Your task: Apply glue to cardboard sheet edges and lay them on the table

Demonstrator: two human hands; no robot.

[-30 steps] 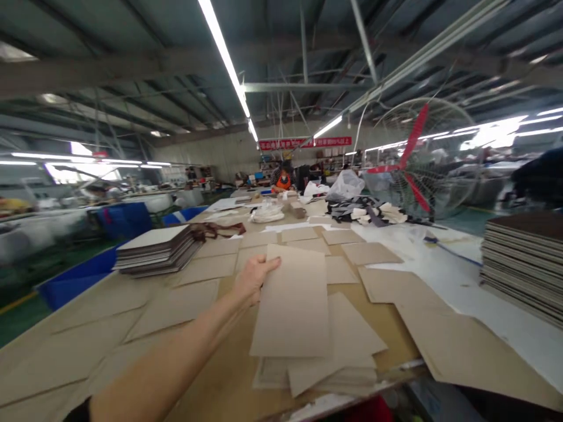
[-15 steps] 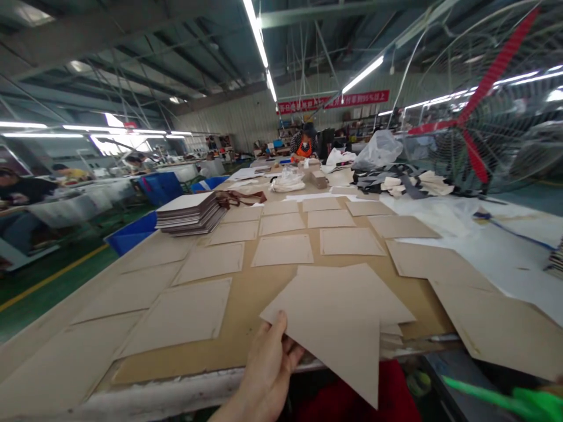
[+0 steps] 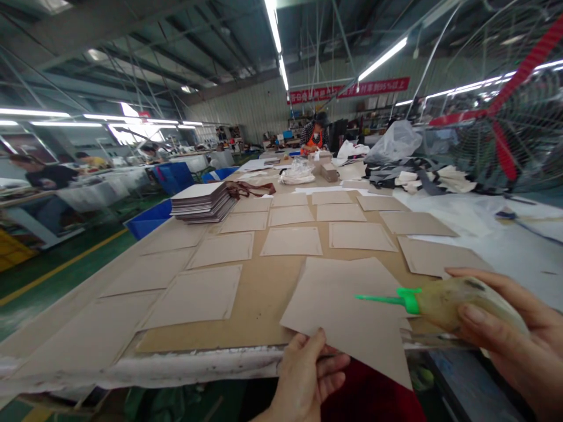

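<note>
Card (image 3: 336,313) pinched in left hand (image 3: 303,369); bottle (image 3: 442,303) clasped in right hand (image 3: 523,346), partly covered, contents hard to tell.

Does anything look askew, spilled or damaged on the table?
No spill stands out. The sheet in the left hand sits askew, one corner jutting past the table edge, unlike the laid-out sheets. Farther back, scraps lie in an untidy heap.

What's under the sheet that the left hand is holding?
Beneath the held sheet, edges of more sheets show at the right, and something red below its overhanging near edge. How many sheets lie beneath is covered.
</note>
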